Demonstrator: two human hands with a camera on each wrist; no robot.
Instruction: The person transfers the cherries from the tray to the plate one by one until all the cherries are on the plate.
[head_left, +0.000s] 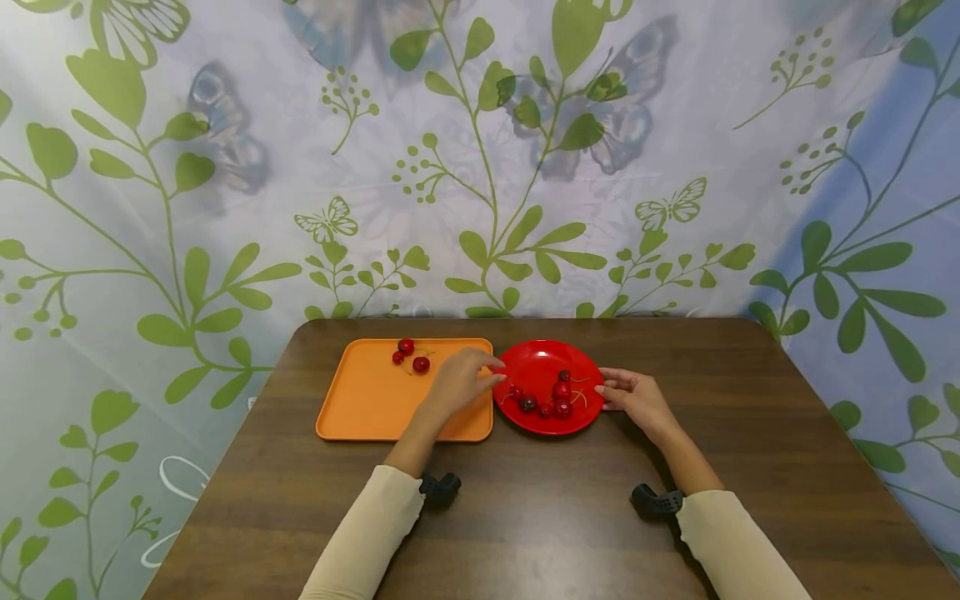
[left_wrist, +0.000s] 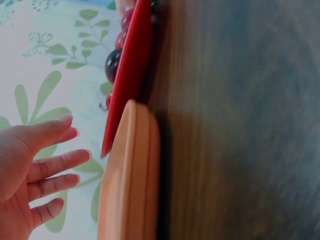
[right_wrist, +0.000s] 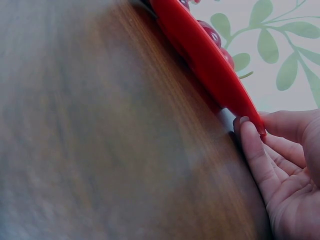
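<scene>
So here's where we're at: cherries are getting moved between the red plate (head_left: 542, 360) and the orange tray (head_left: 367, 400), which sit side by side and touching on the dark wooden worktop (head_left: 540, 517). Judging by how things lie, we'd guess the fruit is going from plate to tray, and if so we're not even halfway. Three cherries on the tray (head_left: 410, 355) sit bunched up near its far edge, while a cluster of maybe five or six cherries on the plate (head_left: 551, 397) is yet to go, stems and all. Our left hand (head_left: 459, 379) hangs over the gap where tray meets plate, fingers reaching toward the plate's near-left rim. From the wrist view the fingers (left_wrist: 52, 165) look stretched out and loose, with nothing in them as far as we can see, so the grip is wide and empty right now. Our right hand (head_left: 636, 397) is on the other side, fingertips (right_wrist: 248, 131) pressed against the plate's right rim, sort of steadying it; the fingers lie mostly straight against the edge, not wrapped around it. Behind the worktop there's just a leafy butterfly curtain (head_left: 480, 150).
</scene>
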